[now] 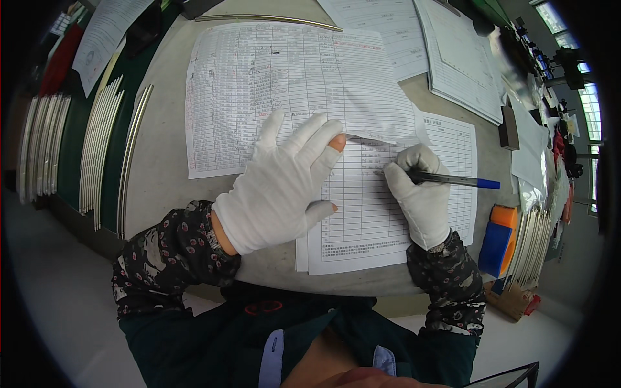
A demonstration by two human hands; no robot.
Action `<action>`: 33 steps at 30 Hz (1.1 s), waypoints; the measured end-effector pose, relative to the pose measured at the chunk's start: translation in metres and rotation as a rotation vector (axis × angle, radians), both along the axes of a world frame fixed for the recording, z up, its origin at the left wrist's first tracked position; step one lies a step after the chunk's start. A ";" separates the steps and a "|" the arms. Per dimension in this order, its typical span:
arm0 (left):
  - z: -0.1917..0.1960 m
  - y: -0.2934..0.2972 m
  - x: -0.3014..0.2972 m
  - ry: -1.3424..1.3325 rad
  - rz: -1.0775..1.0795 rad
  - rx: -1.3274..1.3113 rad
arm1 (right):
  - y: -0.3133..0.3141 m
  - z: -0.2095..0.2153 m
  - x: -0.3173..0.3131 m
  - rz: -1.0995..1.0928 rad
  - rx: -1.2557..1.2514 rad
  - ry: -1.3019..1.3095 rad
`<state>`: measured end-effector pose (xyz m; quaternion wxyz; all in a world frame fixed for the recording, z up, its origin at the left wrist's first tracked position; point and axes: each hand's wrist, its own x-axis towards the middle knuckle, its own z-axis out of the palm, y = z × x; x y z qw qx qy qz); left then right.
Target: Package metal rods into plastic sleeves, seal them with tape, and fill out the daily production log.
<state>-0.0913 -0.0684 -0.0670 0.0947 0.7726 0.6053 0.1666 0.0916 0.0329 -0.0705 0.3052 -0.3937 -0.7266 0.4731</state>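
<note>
My left hand [278,178], in a white glove with a few bare fingertips, lies flat with fingers spread across two sheets. Under its upper part is a printed table sheet [226,77] with handwritten marks, its lower right corner creased. Below that sheet, partly covered by it, lies a ruled form [362,220]. My right hand [420,194], also gloved, is closed round a pen [462,180] with a dark clear barrel and a blue end pointing right. The pen's tip is hidden by my fingers, close over the form's written rows.
Thin metal rods [103,149] lie in bundles at the left, and more rods [529,249] at the right. One long rod [268,19] lies beyond the sheets. A paper stack [462,64] sits at the far right. A blue and orange object [498,242] stands by the right edge.
</note>
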 end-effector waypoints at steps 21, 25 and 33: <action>0.000 0.000 -0.001 -0.013 -0.003 -0.015 | 0.001 -0.003 0.000 0.035 0.047 -0.018; -0.001 0.000 -0.001 -0.020 0.004 0.003 | 0.001 -0.001 0.000 0.066 0.029 -0.036; 0.001 0.001 0.000 -0.009 0.000 -0.017 | 0.000 0.000 -0.001 0.027 0.064 -0.055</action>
